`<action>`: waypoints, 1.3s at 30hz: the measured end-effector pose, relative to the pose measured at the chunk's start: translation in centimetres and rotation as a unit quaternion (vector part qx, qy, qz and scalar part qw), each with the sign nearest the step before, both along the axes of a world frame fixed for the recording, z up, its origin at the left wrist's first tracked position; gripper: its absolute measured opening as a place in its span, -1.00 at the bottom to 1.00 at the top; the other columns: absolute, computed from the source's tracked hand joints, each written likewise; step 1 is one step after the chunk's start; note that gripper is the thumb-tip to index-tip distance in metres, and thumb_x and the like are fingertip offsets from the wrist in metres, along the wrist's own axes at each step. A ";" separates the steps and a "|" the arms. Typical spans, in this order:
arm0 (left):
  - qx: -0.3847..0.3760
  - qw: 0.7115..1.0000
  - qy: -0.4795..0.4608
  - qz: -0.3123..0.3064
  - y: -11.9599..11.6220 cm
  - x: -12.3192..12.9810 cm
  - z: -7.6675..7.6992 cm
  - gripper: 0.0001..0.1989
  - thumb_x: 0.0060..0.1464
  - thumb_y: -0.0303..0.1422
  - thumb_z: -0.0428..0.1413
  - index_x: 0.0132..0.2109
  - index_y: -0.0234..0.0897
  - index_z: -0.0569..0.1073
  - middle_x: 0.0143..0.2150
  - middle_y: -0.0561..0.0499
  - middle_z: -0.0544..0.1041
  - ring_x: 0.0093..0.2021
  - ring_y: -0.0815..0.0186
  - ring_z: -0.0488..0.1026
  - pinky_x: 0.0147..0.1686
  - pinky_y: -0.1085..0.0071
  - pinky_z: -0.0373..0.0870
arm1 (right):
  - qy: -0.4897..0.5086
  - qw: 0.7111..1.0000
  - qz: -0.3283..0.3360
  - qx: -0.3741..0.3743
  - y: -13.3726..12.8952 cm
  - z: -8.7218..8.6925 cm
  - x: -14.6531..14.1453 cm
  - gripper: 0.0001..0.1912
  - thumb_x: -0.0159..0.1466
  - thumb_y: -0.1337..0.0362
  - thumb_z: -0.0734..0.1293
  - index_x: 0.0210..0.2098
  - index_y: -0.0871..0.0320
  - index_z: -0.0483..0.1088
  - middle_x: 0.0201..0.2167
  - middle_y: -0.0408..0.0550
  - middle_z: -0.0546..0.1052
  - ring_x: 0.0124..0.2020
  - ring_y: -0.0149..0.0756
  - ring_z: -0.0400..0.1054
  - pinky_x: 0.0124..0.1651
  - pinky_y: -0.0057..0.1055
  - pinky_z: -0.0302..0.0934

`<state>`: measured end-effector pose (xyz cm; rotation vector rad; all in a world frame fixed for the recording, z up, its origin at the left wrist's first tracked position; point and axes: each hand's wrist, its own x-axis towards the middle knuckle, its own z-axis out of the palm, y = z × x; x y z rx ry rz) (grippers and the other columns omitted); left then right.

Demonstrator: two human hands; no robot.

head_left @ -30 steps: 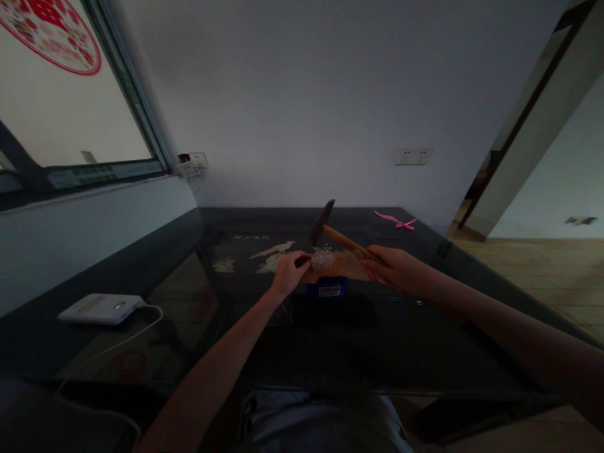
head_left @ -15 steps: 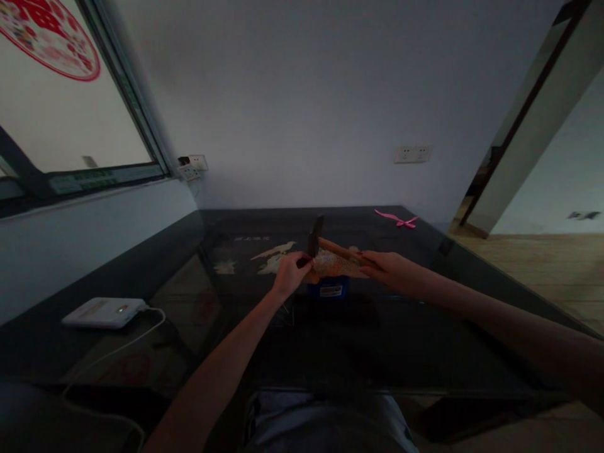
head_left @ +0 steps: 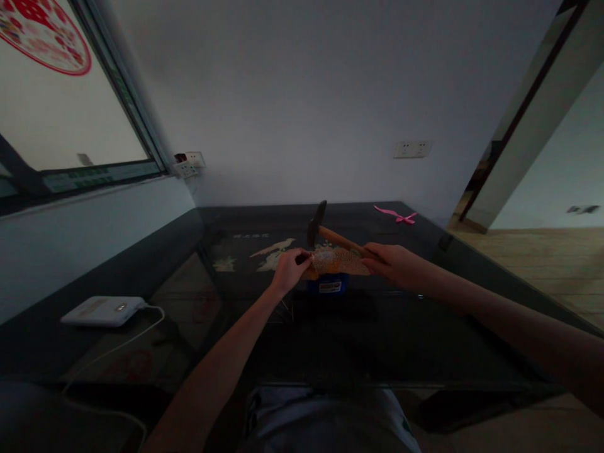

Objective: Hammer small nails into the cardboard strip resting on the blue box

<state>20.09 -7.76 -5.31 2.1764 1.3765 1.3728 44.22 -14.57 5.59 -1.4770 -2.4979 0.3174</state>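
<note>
My right hand (head_left: 384, 261) is closed round the wooden handle of a hammer (head_left: 337, 238), whose dark head is raised over the table's middle. Below the hammer lies a speckled tan piece (head_left: 342, 259), resting on a blue container (head_left: 328, 285) with a white label. My left hand (head_left: 290, 270) pinches at the left end of the tan piece, thumb and index finger together; whatever small thing is between the fingertips is too small to make out.
The dark glossy table (head_left: 401, 340) reaches the wall. A white power bank (head_left: 104, 311) with a white cable lies at the left. A pink ribbon (head_left: 401, 217) is at the back right. Sockets (head_left: 413, 149) are on the wall.
The hammer head has risen away from the tan piece, its handle now tilted up more. My left hand has stayed nearly in place. The view has shifted slightly.
</note>
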 end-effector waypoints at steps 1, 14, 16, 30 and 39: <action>-0.003 1.000 0.000 0.001 0.0 0.0 0.0 -0.91 0.00 -0.39 0.13 -0.34 -0.31 0.49 -0.37 -0.01 0.55 -0.35 0.31 0.47 -0.30 0.39 0.38 | 0.005 1.000 0.002 -0.002 0.0 -0.1 0.0 -0.78 0.29 0.24 0.12 -0.28 0.22 0.32 -0.43 0.03 0.45 -0.47 -0.30 0.29 -0.45 -0.42 0.06; -0.005 1.000 -0.014 -0.021 0.1 0.0 0.3 -0.92 0.01 -0.40 0.13 -0.33 -0.30 0.48 -0.37 0.01 0.55 -0.36 0.32 0.48 -0.31 0.40 0.39 | 0.368 0.913 -0.041 -0.172 -2.1 -2.8 0.8 -0.74 0.20 0.08 0.22 -0.27 0.15 0.21 -0.67 -0.33 0.16 -0.77 -0.55 0.00 -0.74 -0.56 -0.13; 0.001 0.999 -0.010 -0.030 -0.1 0.0 0.4 -0.92 0.02 -0.39 0.11 -0.33 -0.30 0.48 -0.38 0.02 0.54 -0.36 0.32 0.47 -0.31 0.40 0.39 | 0.464 0.858 -0.035 -0.216 -2.7 -3.9 0.7 -0.68 0.16 0.08 0.27 -0.20 0.14 0.21 -0.67 -0.36 0.13 -0.78 -0.59 -0.05 -0.75 -0.58 -0.17; 0.022 1.000 0.007 -0.021 0.0 -0.1 0.3 -0.89 0.03 -0.34 0.11 -0.32 -0.29 0.48 -0.34 -0.01 0.55 -0.34 0.32 0.47 -0.32 0.41 0.40 | 0.690 0.688 0.017 -0.227 -1.9 -8.5 0.5 -0.59 0.26 -0.02 0.14 0.06 -0.09 0.05 -0.61 -0.31 0.25 -0.77 -0.52 0.02 -0.68 -0.52 -0.01; 0.030 0.999 0.016 -0.032 0.1 -0.3 0.3 -0.89 0.04 -0.37 0.09 -0.28 -0.29 0.47 -0.30 -0.03 0.53 -0.28 0.33 0.46 -0.25 0.39 0.39 | 0.687 0.684 0.015 -0.244 -2.2 -9.2 0.4 -0.68 0.24 0.05 0.21 -0.04 -0.04 0.18 -0.69 -0.38 0.06 -0.79 -0.61 -0.24 -0.75 -0.62 -0.28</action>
